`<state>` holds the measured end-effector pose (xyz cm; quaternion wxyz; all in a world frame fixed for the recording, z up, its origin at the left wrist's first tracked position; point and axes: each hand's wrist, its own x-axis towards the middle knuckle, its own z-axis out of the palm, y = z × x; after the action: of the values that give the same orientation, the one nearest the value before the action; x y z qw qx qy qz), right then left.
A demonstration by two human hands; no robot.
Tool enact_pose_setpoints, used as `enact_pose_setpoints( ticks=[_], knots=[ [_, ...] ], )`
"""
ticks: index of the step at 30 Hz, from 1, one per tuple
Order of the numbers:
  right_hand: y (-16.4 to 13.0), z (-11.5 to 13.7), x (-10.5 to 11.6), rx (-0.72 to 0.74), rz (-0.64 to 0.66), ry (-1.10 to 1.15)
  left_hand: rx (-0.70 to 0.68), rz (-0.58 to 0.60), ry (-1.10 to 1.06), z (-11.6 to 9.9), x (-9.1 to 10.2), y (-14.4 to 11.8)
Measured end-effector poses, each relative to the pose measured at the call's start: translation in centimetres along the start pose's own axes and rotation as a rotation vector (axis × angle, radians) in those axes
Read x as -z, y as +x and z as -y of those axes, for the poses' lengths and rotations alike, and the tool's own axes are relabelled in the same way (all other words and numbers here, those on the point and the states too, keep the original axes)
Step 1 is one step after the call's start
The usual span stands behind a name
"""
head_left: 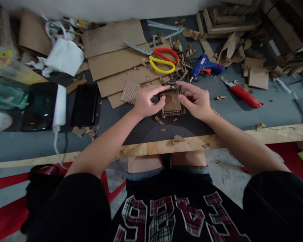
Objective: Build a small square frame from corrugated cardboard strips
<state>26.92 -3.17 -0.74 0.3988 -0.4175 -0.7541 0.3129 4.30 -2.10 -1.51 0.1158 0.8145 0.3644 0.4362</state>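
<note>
Between my hands, on the grey tabletop, lies a small square cardboard tray with raised corrugated edges. My left hand grips its left side, thumb at the inner edge and fingers along the far rim. My right hand pinches the far right corner with thumb and forefinger. Just beyond the right hand rests a blue hot glue gun, its nozzle pointing toward the tray. Scissors with red and yellow handles lie behind the tray, and a piece of bare corrugated cardboard is beside my left hand.
Flat cardboard sheets spread behind my left hand. A red utility knife lies to the right. Left are a black phone, a white power bank with a cable, and a tissue roll. Scraps litter the table up to its wooden front edge.
</note>
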Motion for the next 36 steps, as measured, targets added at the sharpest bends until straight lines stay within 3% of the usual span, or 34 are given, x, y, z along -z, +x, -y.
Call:
enact_pose_setpoints(
  ticks=[7, 15, 20, 30, 36],
  knots=[
    [0.0, 0.3, 0.1, -0.003, -0.011, -0.023, 0.068, -0.025, 0.067, 0.2, -0.4, -0.2],
    [0.1, 0.2, 0.1, 0.044, 0.011, -0.038, 0.064, 0.042, -0.022, -0.5, 0.4, 0.0],
    [0.2, 0.7, -0.1, 0.153, 0.044, -0.069, 0.056, -0.027, 0.075, -1.5, -0.3, 0.2],
    [0.2, 0.3, -0.7, 0.185, 0.052, -0.068, 0.05, -0.142, 0.15, -2.4, -0.5, 0.1],
    [0.2, 0.0, -0.8, 0.285, 0.029, -0.077, -0.012, -0.145, 0.176, -1.9, -0.6, 0.1]
  ],
)
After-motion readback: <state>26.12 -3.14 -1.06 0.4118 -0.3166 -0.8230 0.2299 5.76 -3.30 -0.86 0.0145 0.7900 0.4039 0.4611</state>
